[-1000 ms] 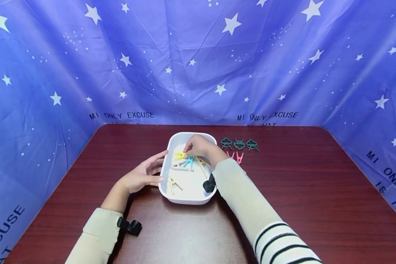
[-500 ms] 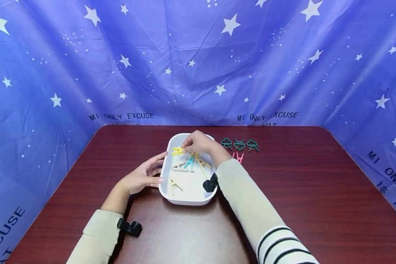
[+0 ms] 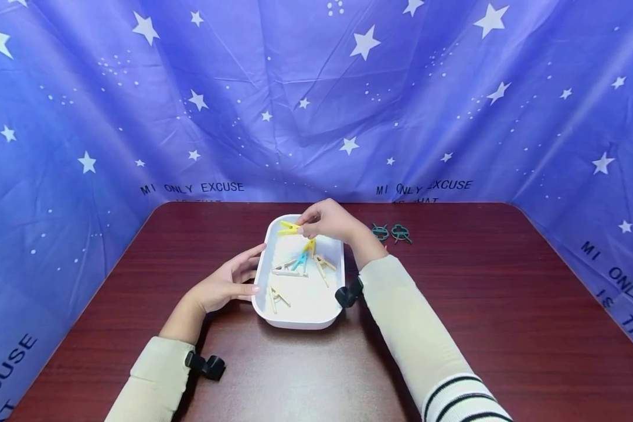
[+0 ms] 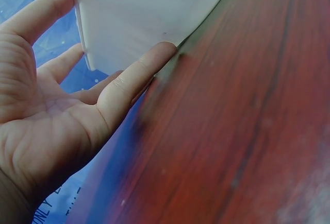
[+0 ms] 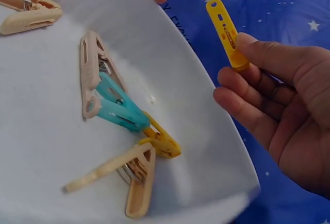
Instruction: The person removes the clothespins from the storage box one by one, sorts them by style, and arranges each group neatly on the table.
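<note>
My right hand [image 3: 329,223] pinches a yellow clothespin [image 5: 224,33] by one end between thumb and fingers, raised over the far end of the white tray [image 3: 298,323]. Along the tray's left side, my left hand [image 3: 224,287] rests with fingers spread and nearly straight, fingertips and thumb at the outer wall. Inside the tray lie a turquoise clothespin [image 5: 121,105], another yellow clothespin [image 5: 164,144] touching it, and several beige clothespins [image 5: 139,175]. One beige clothespin [image 3: 276,298] lies apart near the tray's front left.
Green wire clips [image 3: 400,233] lie on the dark red table [image 3: 480,293] to the right of the tray, partly hidden by my right forearm. A blue star-print curtain [image 3: 316,117] hangs behind the table and along its sides.
My right hand has risen with the yellow clothespin toward the tray's far edge. Its forearm now covers one green clip and nearly all the pink clothespins. The left hand stays put.
</note>
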Action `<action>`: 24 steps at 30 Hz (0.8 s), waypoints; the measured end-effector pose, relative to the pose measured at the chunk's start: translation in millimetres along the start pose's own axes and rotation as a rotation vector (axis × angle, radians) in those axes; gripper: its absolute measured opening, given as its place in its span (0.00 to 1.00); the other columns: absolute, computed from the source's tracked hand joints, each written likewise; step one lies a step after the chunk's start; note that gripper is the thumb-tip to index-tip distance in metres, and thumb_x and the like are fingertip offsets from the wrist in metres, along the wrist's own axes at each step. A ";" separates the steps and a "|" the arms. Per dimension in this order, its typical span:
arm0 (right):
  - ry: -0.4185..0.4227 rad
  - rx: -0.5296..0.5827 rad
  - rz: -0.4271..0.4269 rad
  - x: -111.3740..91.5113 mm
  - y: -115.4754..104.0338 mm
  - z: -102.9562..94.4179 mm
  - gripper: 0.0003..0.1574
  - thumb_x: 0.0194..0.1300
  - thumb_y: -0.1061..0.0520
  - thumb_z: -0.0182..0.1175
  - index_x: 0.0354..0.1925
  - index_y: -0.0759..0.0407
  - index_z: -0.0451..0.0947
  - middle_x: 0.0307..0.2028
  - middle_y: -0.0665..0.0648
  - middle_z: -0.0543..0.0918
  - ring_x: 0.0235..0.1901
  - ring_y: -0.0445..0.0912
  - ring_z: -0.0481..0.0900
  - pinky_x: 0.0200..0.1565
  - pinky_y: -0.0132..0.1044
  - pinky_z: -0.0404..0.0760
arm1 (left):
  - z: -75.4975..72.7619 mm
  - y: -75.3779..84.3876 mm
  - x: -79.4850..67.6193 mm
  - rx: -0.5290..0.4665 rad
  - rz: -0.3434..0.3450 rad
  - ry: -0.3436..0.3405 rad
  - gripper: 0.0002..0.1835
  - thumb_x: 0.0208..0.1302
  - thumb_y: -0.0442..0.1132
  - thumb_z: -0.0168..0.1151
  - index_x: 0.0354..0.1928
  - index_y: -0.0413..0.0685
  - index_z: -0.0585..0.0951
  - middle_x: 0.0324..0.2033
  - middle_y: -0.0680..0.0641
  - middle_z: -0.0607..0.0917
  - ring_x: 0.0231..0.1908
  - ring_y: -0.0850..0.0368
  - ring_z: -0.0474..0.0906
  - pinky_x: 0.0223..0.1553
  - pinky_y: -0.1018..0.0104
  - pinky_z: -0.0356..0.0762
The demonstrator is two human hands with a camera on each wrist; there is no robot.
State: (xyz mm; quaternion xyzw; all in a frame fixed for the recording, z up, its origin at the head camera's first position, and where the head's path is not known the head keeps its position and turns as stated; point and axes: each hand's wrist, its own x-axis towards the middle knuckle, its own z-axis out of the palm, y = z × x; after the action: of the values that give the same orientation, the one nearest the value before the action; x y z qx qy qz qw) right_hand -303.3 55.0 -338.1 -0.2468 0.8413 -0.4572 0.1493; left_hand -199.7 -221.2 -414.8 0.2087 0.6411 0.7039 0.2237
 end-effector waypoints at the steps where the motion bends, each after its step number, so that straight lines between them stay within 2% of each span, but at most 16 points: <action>1: 0.011 0.018 0.002 -2.4 0.3 -1.3 0.09 0.63 0.61 0.66 0.43 0.60 0.86 0.35 0.54 0.87 0.34 0.48 0.85 0.49 0.51 0.80 | -0.4 -0.3 -0.2 0.002 0.003 0.002 0.51 0.58 0.27 0.67 0.77 0.49 0.48 0.71 0.29 0.53 0.64 0.35 0.61 0.45 0.44 0.80; 10: 0.098 0.106 0.005 -24.2 11.3 -10.1 0.09 0.60 0.60 0.68 0.41 0.60 0.85 0.37 0.56 0.87 0.34 0.50 0.86 0.50 0.55 0.79 | -1.2 -0.4 -0.3 0.016 0.001 0.010 0.51 0.57 0.26 0.66 0.77 0.49 0.48 0.71 0.32 0.53 0.65 0.36 0.60 0.45 0.44 0.80; 15: 0.141 0.197 -0.032 -37.4 22.9 -15.2 0.12 0.61 0.63 0.67 0.44 0.65 0.83 0.37 0.60 0.86 0.35 0.51 0.85 0.48 0.49 0.81 | -0.2 1.3 -0.3 0.019 0.004 0.007 0.52 0.57 0.26 0.67 0.77 0.46 0.47 0.70 0.30 0.53 0.64 0.36 0.61 0.44 0.44 0.80; 19: 0.212 0.243 -0.046 -49.3 30.0 -17.6 0.13 0.60 0.66 0.66 0.45 0.67 0.82 0.38 0.61 0.85 0.36 0.49 0.84 0.44 0.44 0.83 | 0.7 3.4 0.2 0.004 -0.006 -0.003 0.52 0.57 0.26 0.67 0.77 0.47 0.45 0.70 0.29 0.52 0.64 0.36 0.61 0.45 0.44 0.80; 24: 0.291 0.322 -0.038 -63.5 37.9 -20.2 0.14 0.60 0.67 0.66 0.46 0.70 0.81 0.38 0.63 0.84 0.38 0.54 0.84 0.47 0.52 0.81 | 0.5 4.1 0.4 -0.016 -0.039 -0.010 0.53 0.58 0.27 0.67 0.78 0.51 0.45 0.70 0.30 0.51 0.65 0.36 0.60 0.46 0.45 0.79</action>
State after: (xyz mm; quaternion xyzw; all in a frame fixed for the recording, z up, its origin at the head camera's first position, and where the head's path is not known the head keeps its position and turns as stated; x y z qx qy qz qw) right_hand -270.6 121.5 -357.6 -0.1671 0.7654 -0.6190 0.0551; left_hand -199.9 -220.9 -410.7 0.1979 0.6384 0.7033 0.2421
